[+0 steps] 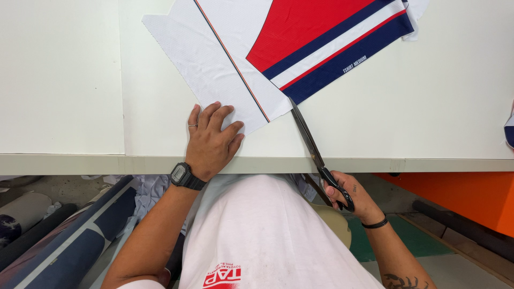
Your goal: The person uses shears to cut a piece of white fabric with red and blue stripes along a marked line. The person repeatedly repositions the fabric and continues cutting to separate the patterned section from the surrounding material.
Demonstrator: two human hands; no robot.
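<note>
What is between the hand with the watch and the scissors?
In the head view, between the left hand and the scissors lie the white corner of the printed fabric and bare white table.

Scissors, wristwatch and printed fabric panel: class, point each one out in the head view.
scissors (306, 135): head view, on the long blade above the table edge.
wristwatch (180, 174): head view, on its dark face, left wrist.
printed fabric panel (300, 27): head view, on the red area.
</note>
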